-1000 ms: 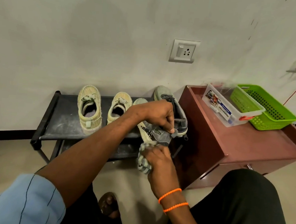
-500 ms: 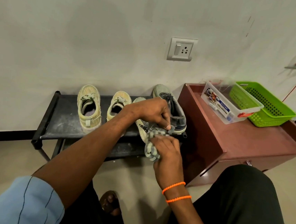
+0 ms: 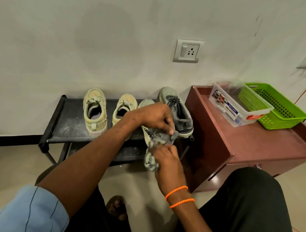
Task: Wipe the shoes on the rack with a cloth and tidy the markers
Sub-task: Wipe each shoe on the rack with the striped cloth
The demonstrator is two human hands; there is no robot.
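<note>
Grey shoe [image 3: 156,135] held — cloth [image 3: 150,160] against it — beside cabinet [image 3: 258,142].

wall [image 3: 81,34]: off-white, scuffed | socket [image 3: 188,51]: grey | cabinet [image 3: 248,142]: reddish-brown | floor [image 3: 9,162]: beige

Green basket [image 3: 280,109] on brown cabinet [image 3: 257,144] (wall socket [image 3: 189,51] above).

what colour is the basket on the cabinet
Bright green basket, seen in the head view.
</note>
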